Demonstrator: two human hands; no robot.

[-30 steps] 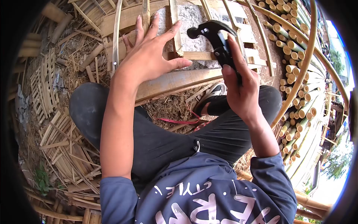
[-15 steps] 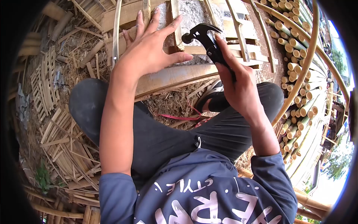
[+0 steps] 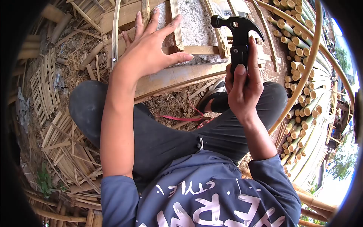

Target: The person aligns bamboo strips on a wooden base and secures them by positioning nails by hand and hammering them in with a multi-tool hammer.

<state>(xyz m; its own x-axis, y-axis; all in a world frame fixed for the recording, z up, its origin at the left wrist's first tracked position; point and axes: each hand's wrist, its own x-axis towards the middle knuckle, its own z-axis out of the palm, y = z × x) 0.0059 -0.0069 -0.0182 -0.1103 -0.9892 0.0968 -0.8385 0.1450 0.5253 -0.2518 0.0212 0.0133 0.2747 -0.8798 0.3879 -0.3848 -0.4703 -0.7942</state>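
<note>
A black claw hammer (image 3: 239,28) stands upright in my right hand (image 3: 246,89), its fingers wrapped round the handle and the index finger stretched up along it. The hammer's striking face points left and its claw curves to the right. My left hand (image 3: 149,51) is spread over the slatted bamboo frame (image 3: 206,50), fingers apart and pointing away from me; whether the palm touches the slats is hidden. Beneath the slats is a rough grey-white block (image 3: 192,20). A wooden plank (image 3: 181,78) lies along the near side of the frame.
Stacked bamboo poles (image 3: 302,98) lie at the right, with a long curved pole (image 3: 311,72) in front. Split bamboo scraps (image 3: 68,145) and a woven bamboo piece (image 3: 44,85) cover the ground at left. A red strap (image 3: 179,118) lies between my legs.
My right hand has turned the hammer from a leftward tilt to upright, and its head has moved right. My left hand stays spread in nearly the same place.
</note>
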